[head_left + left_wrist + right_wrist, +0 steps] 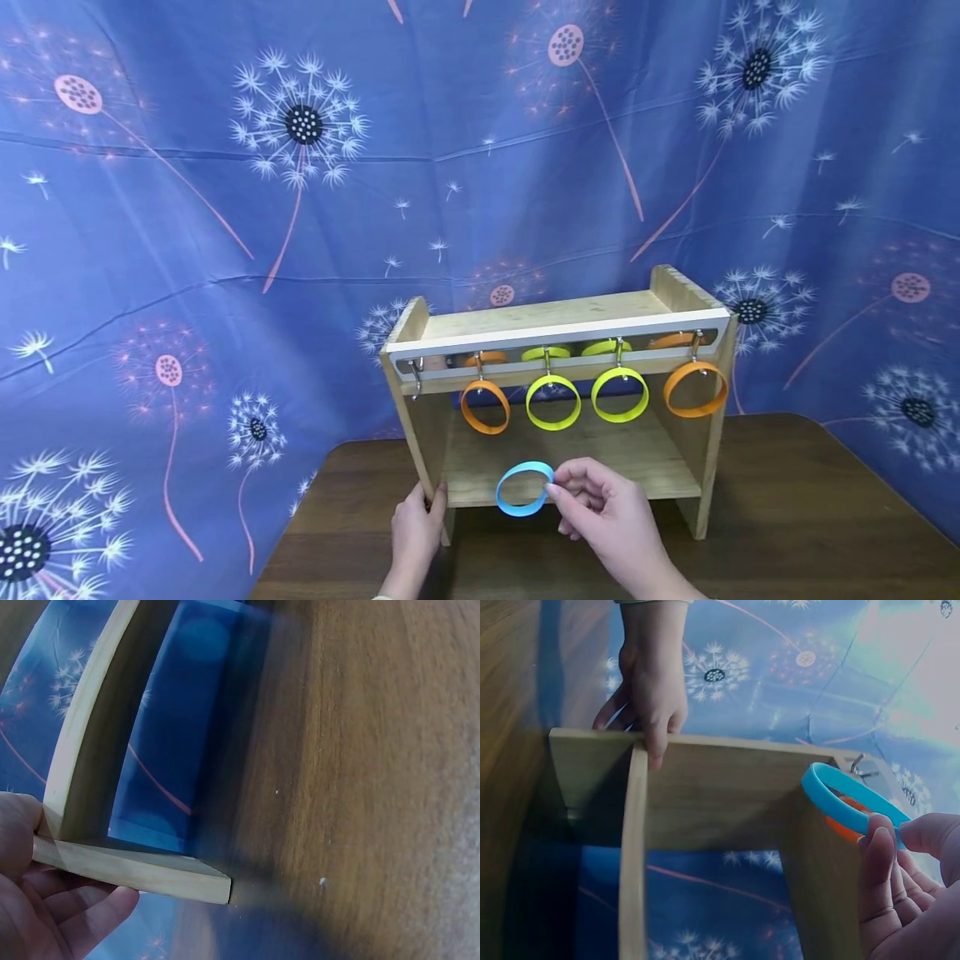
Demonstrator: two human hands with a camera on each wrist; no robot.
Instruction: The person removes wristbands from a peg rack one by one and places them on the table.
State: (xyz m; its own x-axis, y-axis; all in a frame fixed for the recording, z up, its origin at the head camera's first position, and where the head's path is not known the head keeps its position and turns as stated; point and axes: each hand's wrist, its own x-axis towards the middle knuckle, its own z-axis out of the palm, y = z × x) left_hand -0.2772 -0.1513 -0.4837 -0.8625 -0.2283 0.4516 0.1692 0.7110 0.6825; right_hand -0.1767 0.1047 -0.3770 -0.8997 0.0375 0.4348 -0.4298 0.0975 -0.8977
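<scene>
Right grip (606,510) pinched on the blue ring (517,510), near six o'clock of the wooden rack (592,458), left grip (416,527) clamped on its side panel (432,429) at eight; hanging appears in hand, next probably calling for a half-past-ten lift to the bare hook (417,383).

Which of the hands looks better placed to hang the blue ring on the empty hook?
Probably the right hand: it pinches the blue ring, while the left hand grips the side of the wooden rack.
</scene>
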